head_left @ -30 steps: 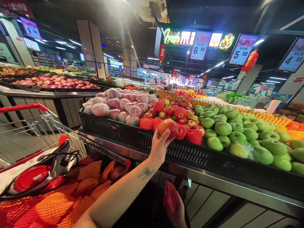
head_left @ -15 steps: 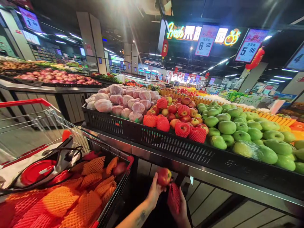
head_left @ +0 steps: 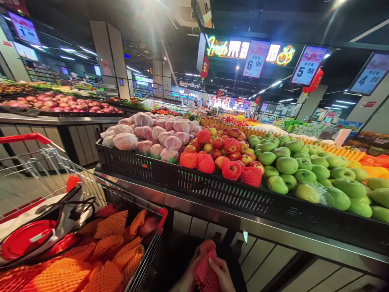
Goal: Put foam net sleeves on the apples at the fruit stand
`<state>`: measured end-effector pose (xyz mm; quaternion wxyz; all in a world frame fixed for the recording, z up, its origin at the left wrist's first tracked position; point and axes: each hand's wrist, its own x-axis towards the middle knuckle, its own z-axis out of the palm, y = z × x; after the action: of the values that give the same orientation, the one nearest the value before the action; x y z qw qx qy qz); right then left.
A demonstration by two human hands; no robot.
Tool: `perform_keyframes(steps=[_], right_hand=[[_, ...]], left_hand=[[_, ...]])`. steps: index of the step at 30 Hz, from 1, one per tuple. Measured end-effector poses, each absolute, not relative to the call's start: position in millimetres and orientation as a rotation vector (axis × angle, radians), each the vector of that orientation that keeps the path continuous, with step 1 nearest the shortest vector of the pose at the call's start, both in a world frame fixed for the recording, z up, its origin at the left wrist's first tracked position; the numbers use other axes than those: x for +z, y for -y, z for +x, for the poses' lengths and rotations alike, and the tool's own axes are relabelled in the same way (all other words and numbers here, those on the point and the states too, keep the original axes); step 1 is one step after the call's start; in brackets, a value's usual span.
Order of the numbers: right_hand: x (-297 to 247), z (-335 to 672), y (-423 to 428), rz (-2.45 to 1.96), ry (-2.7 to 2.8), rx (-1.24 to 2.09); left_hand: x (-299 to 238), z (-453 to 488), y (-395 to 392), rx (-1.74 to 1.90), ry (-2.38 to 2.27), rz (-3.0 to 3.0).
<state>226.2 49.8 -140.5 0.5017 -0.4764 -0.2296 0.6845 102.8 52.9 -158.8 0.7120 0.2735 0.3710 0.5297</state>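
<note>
- Closing around a red foam net sleeve point(head_left: 206, 271) below the black slatted crate point(head_left: 170, 175), both bare hands work together, just beneath the crate's steel ledge point(head_left: 209, 207).
- Left hand point(head_left: 191, 269): curled narrow around the near end of a red apple point(head_left: 207, 245) and the left side of the sleeve; some of its fingers are hidden behind.
- Right hand point(head_left: 224, 275): pinching the sleeve from the other side, thumb laid on the mesh, remaining fingers partly out of sight.
- The red apple sits at the sleeve's upper opening, below the crate's front wall and well apart from the fruit in it; how far it is inside the mesh I cannot tell.
- In the crate's left part: plastic-wrapped pinkish fruit point(head_left: 173, 142) in a heap.
- In the crate's middle: loose red apples point(head_left: 217, 143), with foam-netted apples point(head_left: 206, 163) along the front edge.
- Toward the crate's right end: green apples point(head_left: 287, 165), a couple near the front under clear film.
- Left of and below the crate: a shopping cart point(head_left: 163, 214) carrying orange foam nets point(head_left: 106, 279) and a round red lid point(head_left: 27, 240).
- Above the crate: a hanging price screen point(head_left: 257, 59) reading 6.98.
</note>
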Motion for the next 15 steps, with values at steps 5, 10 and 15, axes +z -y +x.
perform_keyframes(steps=[5,10,15], right_hand=[[-133,217,-47,-1.146,0.824,1.476],[-119,212,-45,-1.223,0.982,1.324],[-139,218,-44,-1.200,1.068,1.268]], left_hand=[[-144,98,-49,1.209,-0.772,0.541],[-146,98,-49,1.241,-0.833,0.526],[-161,91,-54,1.187,-0.706,0.403]])
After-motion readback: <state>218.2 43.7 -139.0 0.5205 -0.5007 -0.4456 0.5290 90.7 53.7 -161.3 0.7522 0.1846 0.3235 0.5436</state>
